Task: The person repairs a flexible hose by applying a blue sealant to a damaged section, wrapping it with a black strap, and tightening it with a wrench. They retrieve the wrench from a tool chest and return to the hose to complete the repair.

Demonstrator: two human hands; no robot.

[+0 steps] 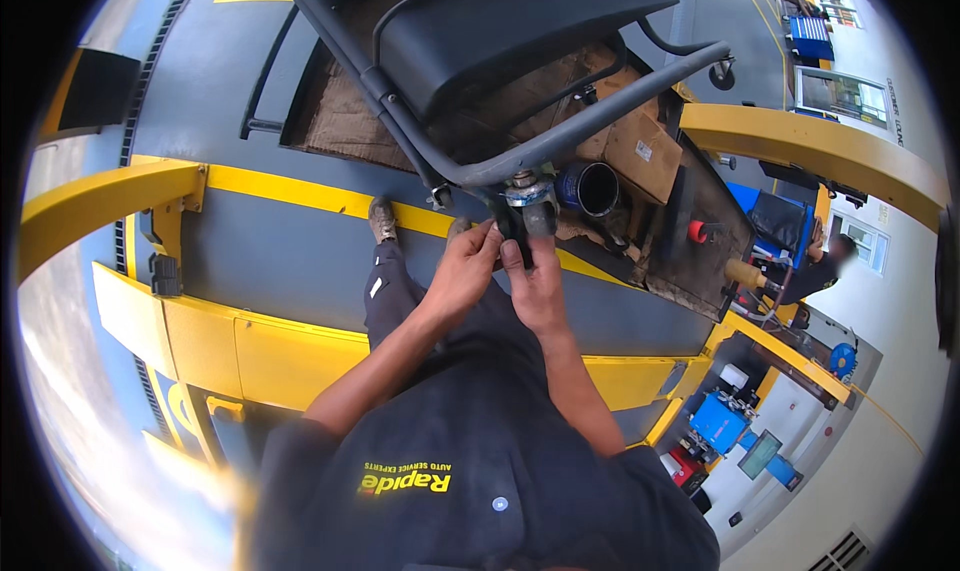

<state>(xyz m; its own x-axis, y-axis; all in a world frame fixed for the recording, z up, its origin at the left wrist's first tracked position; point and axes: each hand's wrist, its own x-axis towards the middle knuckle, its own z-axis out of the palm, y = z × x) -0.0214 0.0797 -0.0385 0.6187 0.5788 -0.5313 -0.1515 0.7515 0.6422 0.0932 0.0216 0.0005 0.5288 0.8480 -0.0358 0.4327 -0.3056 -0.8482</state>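
The caster wheel (540, 219) sits under the bent corner of the grey metal tube (590, 101), at 12 o'clock from the right hand (538, 289) and about 1 o'clock from the left hand (468, 276). The right hand is the nearer, its thumb and fingers closed about the wheel's lower end. The left thumb and fingertips come together at the wheel's 8 o'clock side, beside a dark part; whether they pinch it, I cannot tell. The caster's long axis runs roughly from 12 to 6, toward the hands, while the tube slants up to 2 o'clock. A dark can (598, 186) lies just off the wheel, at 2 o'clock.
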